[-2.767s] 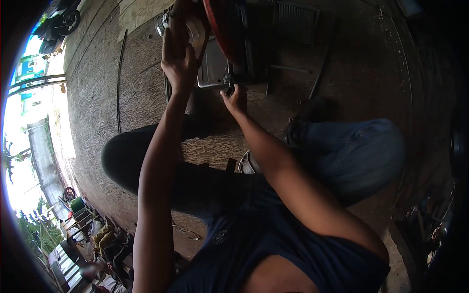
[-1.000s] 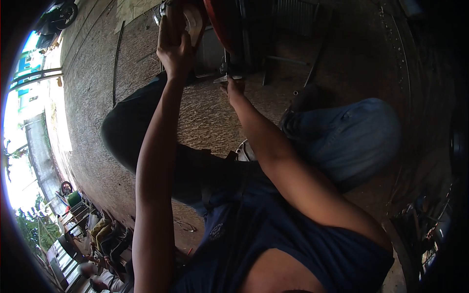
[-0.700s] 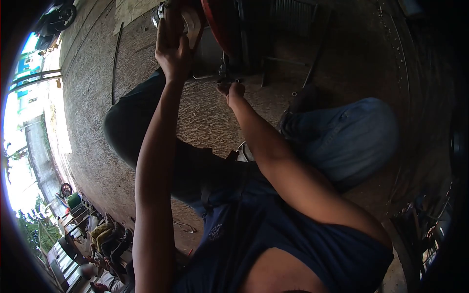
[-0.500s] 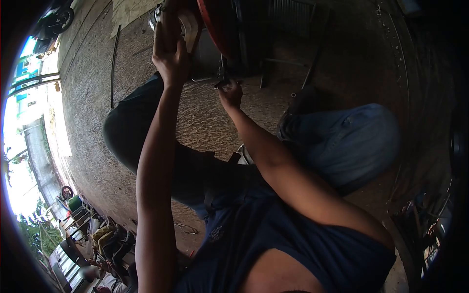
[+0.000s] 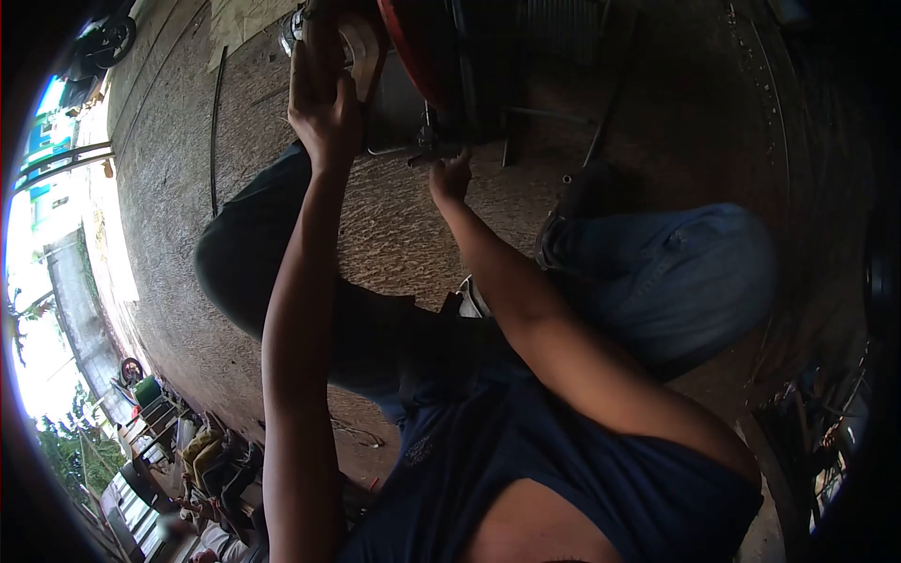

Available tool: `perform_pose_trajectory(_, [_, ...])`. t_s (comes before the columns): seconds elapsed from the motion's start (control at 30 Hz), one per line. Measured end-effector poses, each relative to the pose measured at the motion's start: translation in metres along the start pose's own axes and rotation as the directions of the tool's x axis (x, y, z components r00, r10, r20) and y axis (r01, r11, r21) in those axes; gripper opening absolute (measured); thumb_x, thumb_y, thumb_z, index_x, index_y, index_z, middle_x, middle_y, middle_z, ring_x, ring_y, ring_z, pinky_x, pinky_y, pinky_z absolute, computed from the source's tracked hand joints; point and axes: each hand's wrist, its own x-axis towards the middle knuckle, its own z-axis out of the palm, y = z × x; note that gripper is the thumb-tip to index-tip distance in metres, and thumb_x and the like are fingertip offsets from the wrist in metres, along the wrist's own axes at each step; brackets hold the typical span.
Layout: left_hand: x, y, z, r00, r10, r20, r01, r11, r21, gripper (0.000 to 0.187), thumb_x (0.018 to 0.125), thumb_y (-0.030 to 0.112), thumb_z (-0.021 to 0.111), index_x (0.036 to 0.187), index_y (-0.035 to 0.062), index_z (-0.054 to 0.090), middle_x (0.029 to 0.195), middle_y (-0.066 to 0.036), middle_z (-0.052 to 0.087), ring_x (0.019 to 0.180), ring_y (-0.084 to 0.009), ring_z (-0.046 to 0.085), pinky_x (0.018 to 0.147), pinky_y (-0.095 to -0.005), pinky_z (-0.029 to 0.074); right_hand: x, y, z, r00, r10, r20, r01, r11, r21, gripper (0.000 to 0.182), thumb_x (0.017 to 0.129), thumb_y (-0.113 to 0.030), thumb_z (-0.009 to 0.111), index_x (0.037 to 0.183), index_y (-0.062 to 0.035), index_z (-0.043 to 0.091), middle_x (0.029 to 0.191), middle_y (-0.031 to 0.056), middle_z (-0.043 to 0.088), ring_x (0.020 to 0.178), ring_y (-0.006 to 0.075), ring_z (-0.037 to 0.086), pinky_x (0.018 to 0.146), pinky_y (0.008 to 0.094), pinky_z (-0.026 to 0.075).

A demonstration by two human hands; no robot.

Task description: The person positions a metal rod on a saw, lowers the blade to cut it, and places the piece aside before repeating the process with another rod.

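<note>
At the top, my left hand (image 5: pixel 324 122) is wrapped around a dark reddish machine body beside its curved handle (image 5: pixel 364 52); the fingertips are partly in shadow. A red curved guard (image 5: pixel 408 56) is right of the handle. Below the guard sits a small metal clamp mechanism (image 5: pixel 427 131) with a short dark lever (image 5: pixel 422 158). My right hand (image 5: pixel 452 180) is just below and right of that lever, finger and thumb apart, with nothing visible between them.
My bent legs in jeans (image 5: pixel 666 272) frame the rough brown floor (image 5: pixel 394 225). A thin rod (image 5: pixel 218 131) lies at left, and a tube (image 5: pixel 605 108) at upper right. People (image 5: pixel 221 460) sit at lower left. A motorcycle (image 5: pixel 113 39) stands at top left.
My right hand has come off the clamp lever and moved slightly right and down, its fingers loosened. My left hand keeps its grip.
</note>
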Motion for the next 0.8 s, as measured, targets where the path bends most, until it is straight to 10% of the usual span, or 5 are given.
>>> perform_pose_trajectory(0.07, [-0.001,0.002,0.001,1.000,-0.001,-0.014,0.001,0.999,-0.032,0.068,0.083,0.014,0.064,0.144,-0.0053,0.044,0.129,-0.027,0.062,0.118,-0.0327,0.064,0.099,-0.0389,0.050,-0.005,0.012,-0.011,0.666,-0.691,0.281,0.501,0.134,-0.855,0.080,0.087,-0.031,0.075,0.144,0.0038,0.032,0.133,0.0360,0.049,0.086,0.0459,0.069,0.078,0.0482,0.060])
perform_pose_trajectory(0.17, [-0.001,0.006,0.001,0.999,0.017,-0.033,-0.017,1.000,-0.008,0.067,0.082,0.014,0.064,0.144,-0.0049,0.044,0.128,-0.027,0.063,0.118,-0.0325,0.064,0.099,-0.0387,0.050,-0.001,0.022,-0.007,0.492,-0.793,0.359,0.541,-0.045,-0.840,0.079,0.082,-0.026,0.077,0.143,0.0010,0.036,0.125,0.0353,0.056,0.079,0.0444,0.069,0.079,0.0504,0.056])
perform_pose_trajectory(0.3, [-0.002,0.004,0.000,0.999,-0.030,-0.025,0.029,0.998,-0.057,0.068,0.082,0.015,0.064,0.144,-0.0047,0.045,0.128,-0.027,0.063,0.118,-0.0333,0.064,0.099,-0.0388,0.050,0.030,0.012,-0.006,0.818,-0.486,0.308,0.554,0.519,-0.652,0.062,0.081,-0.024,0.077,0.131,0.0021,0.052,0.115,0.0282,0.065,0.080,0.0399,0.071,0.081,0.0487,0.056])
perform_pose_trajectory(0.4, [0.000,-0.001,0.001,0.999,-0.008,-0.039,0.008,1.000,-0.002,0.068,0.082,0.016,0.064,0.144,-0.0047,0.045,0.130,-0.029,0.061,0.118,-0.0346,0.063,0.100,-0.0395,0.050,0.036,0.004,-0.006,0.995,0.025,0.096,0.002,0.963,-0.270,0.035,0.082,-0.027,0.075,0.102,0.0008,0.067,0.097,0.0142,0.071,0.075,0.0260,0.072,0.065,0.0331,0.060])
perform_pose_trajectory(0.8, [-0.002,0.004,-0.002,0.995,-0.098,0.033,0.101,0.989,-0.109,0.070,0.083,0.015,0.064,0.146,-0.0064,0.041,0.132,-0.031,0.059,0.120,-0.0365,0.062,0.101,-0.0405,0.050,0.038,0.006,-0.023,0.799,0.341,0.496,-0.571,0.688,0.447,0.053,0.094,-0.029,0.064,0.123,0.0135,0.049,0.116,0.0305,0.061,0.106,0.0406,0.066,0.087,0.0436,0.064])
